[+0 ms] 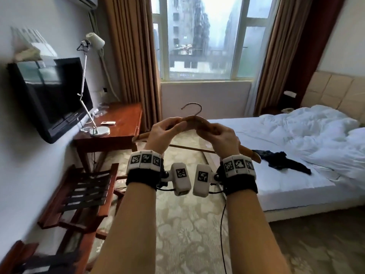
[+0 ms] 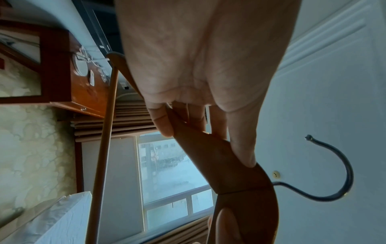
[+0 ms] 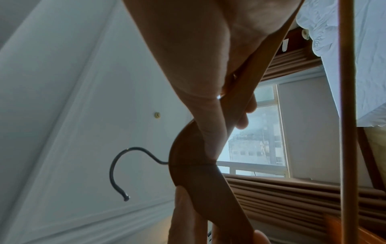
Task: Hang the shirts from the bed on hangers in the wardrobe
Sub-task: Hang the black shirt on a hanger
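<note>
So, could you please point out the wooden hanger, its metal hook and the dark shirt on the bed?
wooden hanger (image 1: 194, 120), head view, top of its arch.
metal hook (image 2: 349, 178), left wrist view, outer curve.
dark shirt (image 1: 280, 158), head view, crumpled middle.

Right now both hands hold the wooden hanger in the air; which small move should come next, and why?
Probably carry the hanger toward the dark shirt on the bed. The left hand and right hand grip an empty hanger, and the shirt lies untouched.
</note>
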